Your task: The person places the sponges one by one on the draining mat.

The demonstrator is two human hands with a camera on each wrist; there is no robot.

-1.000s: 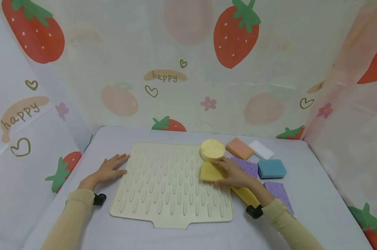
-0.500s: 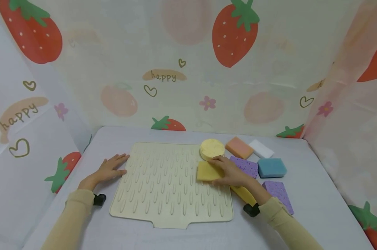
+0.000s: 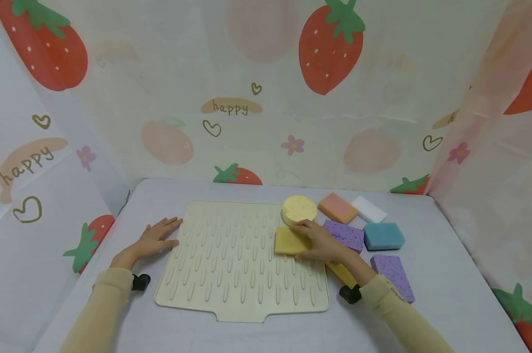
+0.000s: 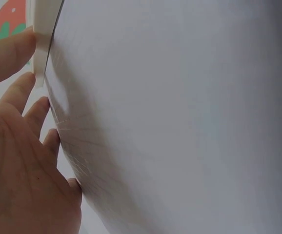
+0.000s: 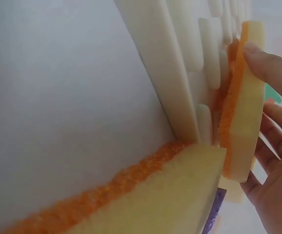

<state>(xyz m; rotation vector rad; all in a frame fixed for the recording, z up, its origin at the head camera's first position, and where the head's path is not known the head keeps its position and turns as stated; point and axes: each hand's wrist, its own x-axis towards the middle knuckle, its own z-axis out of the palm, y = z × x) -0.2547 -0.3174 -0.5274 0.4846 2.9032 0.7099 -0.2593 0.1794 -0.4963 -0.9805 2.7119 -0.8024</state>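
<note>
Yellow sponge (image 3: 289,241) w/in pinch of R hand (image 3: 322,241), on ribbed mat (image 3: 230,255)

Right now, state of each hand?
Left hand: open, fingers at the edge of the ridged mat.
Right hand: closed, holding a yellow sponge with an orange underside.
</note>
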